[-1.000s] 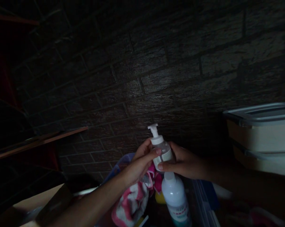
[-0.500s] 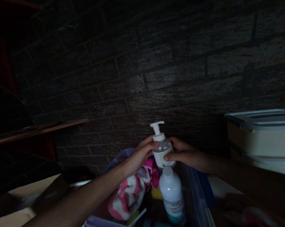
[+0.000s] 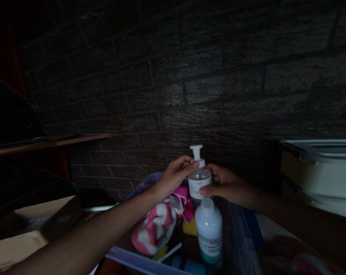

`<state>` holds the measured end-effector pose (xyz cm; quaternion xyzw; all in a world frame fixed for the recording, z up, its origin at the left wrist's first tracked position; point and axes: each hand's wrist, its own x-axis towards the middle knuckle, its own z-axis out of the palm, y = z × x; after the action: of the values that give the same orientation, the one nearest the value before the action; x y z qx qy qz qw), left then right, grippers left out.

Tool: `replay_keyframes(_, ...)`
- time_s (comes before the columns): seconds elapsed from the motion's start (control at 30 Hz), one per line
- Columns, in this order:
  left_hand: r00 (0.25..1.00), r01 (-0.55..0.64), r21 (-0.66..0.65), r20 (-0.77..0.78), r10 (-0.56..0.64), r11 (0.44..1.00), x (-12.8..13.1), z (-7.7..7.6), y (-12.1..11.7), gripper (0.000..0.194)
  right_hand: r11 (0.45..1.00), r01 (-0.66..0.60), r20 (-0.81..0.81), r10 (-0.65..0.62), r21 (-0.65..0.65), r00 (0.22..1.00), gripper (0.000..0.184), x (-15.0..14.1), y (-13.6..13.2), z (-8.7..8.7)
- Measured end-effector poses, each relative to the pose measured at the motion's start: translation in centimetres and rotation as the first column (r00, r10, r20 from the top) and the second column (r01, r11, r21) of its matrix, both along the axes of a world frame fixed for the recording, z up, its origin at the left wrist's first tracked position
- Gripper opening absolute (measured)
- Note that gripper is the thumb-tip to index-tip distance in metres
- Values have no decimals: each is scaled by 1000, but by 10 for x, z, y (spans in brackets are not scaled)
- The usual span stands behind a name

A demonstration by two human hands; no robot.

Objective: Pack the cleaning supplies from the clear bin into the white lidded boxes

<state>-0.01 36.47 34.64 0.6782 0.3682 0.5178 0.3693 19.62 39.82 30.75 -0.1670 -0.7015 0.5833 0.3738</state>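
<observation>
A clear pump bottle (image 3: pixel 200 183) with a white pump head and white label stands upright between my two hands. My left hand (image 3: pixel 175 175) has its thumb at the bottle's white collar, and the fingers curl behind it. My right hand (image 3: pixel 223 185) grips the body from the right, thumb across the label. Just in front of it is a white capped bottle (image 3: pixel 209 225) with a printed label, inside a plastic bin (image 3: pixel 144 263). A pink-and-white striped cloth (image 3: pixel 155 229) and a bright pink cloth (image 3: pixel 187 204) lie to the left.
Also in the bin are a yellow item (image 3: pixel 190 228), a white stick (image 3: pixel 169 252) and a blue object (image 3: pixel 188 265). An open cardboard box (image 3: pixel 46 208) stands left, below a shelf (image 3: pixel 49 144). Stacked lidded containers (image 3: pixel 319 168) stand right. A brick-patterned wall (image 3: pixel 173 95) rises behind.
The pump bottle has turned so its label's print faces me more, and it stands straighter. My left thumb has shifted up to the collar. The view has moved slightly.
</observation>
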Motion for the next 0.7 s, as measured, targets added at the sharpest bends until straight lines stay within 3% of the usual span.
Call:
replay_keyframes(0.27, 999, -11, -1, 51, 11, 1000, 0, 1, -1, 32, 988, -131, 22, 133, -83, 991, 53, -3, -2, 6)
replay_keyframes(0.43, 997, -53, 0, 61, 53, 999, -4, -2, 1, 32, 988, -115, 53, 121, -100, 991, 51, -5, -3, 8)
replay_keyframes(0.7, 993, -116, 4, 34, 116, 993, -9, 0, 4, 36, 999, 25, 138, -30, 34, 990, 37, 0, -3, 9)
